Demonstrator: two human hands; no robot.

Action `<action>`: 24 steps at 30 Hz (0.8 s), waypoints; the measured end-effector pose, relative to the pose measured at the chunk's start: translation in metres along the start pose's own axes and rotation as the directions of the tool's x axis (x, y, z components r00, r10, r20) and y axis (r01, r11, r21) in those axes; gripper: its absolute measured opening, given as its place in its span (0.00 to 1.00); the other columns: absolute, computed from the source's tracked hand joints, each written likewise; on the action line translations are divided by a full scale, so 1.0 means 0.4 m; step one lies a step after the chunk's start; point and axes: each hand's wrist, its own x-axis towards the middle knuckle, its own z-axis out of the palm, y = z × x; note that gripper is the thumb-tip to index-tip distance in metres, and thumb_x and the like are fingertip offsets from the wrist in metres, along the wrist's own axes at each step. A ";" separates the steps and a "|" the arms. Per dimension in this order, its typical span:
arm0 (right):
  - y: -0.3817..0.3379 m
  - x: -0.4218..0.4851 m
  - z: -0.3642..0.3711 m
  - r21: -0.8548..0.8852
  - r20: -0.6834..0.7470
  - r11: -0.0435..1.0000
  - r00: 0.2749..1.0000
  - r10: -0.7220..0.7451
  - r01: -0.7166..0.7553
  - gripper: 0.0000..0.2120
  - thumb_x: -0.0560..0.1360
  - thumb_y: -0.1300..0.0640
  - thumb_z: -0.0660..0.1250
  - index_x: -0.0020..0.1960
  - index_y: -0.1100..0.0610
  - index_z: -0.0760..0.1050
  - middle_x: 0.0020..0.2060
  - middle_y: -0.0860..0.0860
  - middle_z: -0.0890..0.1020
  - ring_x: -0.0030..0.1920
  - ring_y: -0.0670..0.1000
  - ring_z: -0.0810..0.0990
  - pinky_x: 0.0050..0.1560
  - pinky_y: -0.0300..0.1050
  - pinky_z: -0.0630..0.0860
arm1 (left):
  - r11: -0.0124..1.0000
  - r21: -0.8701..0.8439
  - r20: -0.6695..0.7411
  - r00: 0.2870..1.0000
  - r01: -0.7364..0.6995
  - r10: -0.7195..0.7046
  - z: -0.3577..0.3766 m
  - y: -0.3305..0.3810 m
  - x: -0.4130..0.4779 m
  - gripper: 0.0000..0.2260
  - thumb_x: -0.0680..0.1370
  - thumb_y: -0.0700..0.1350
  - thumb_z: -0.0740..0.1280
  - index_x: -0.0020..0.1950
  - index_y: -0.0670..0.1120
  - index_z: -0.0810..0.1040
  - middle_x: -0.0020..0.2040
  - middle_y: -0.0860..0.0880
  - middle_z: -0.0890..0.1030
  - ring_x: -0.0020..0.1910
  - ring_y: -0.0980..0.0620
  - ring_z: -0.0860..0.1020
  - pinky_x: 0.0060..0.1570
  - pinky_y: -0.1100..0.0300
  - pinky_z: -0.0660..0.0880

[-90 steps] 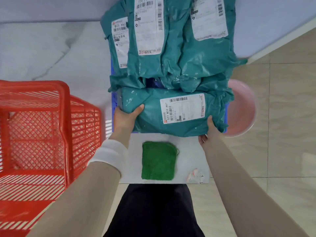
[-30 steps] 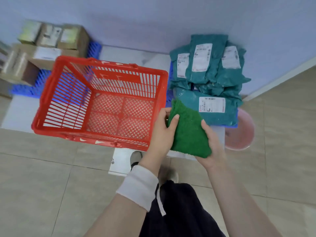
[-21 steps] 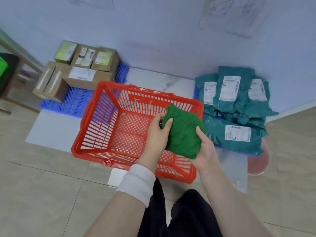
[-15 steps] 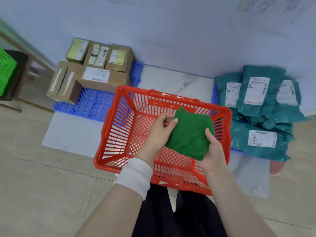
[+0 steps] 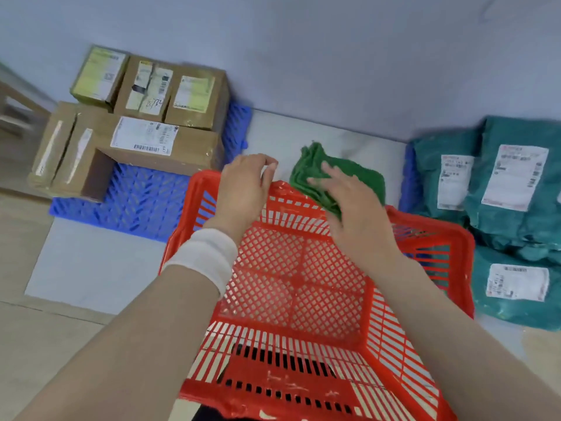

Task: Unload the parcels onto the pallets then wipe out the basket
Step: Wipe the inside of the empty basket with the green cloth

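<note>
Nearest lies the red basket (image 5: 303, 299), empty, its mesh floor bare and its long axis running from the near rim away toward the wall. Both forearms reach out over it. At the far rim, the left hand (image 5: 243, 189) curls its fingers close together by the rim's left end; whether it actually pinches the plastic is unclear. Beside it to the right, the right hand (image 5: 349, 208) lies with fingers spread fairly wide on the green cloth (image 5: 337, 174), which is bunched over the far rim; whether it is gripped cannot be told. The cloth sits just beyond the right fingertips, so the right hand is the nearer one, and the wipe would likely draw it nearward into the basket. Beyond, cardboard boxes (image 5: 136, 123) rest on a blue pallet (image 5: 145, 202) at far left, and teal parcels (image 5: 501, 192) are stacked at far right.
</note>
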 end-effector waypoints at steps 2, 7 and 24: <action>0.019 0.003 0.071 -0.257 0.255 0.961 0.966 -0.033 0.101 0.26 0.74 0.50 0.64 0.71 0.53 0.64 0.74 0.58 0.59 0.74 0.57 0.57 0.74 0.54 0.50 | 0.976 0.210 0.003 0.999 -0.050 0.051 0.025 -0.014 0.003 0.16 0.80 0.48 0.52 0.49 0.46 0.80 0.45 0.44 0.82 0.49 0.42 0.75 0.48 0.48 0.65; 0.059 0.033 0.091 -0.116 -0.091 0.992 0.994 -0.062 0.051 0.23 0.76 0.45 0.57 0.64 0.59 0.71 0.59 0.56 0.78 0.58 0.58 0.76 0.60 0.52 0.70 | 0.972 0.222 -0.137 0.984 -0.083 0.116 0.048 -0.020 -0.023 0.17 0.78 0.47 0.53 0.40 0.44 0.78 0.36 0.44 0.80 0.41 0.41 0.76 0.45 0.49 0.63; 0.090 0.199 0.157 -0.251 0.125 0.933 0.947 0.295 -0.258 0.23 0.80 0.47 0.44 0.38 0.57 0.71 0.34 0.52 0.72 0.38 0.57 0.70 0.41 0.47 0.62 | 0.976 0.198 -0.210 0.968 -0.096 0.137 0.075 -0.031 -0.022 0.17 0.79 0.48 0.50 0.40 0.45 0.75 0.36 0.47 0.79 0.42 0.44 0.73 0.46 0.55 0.57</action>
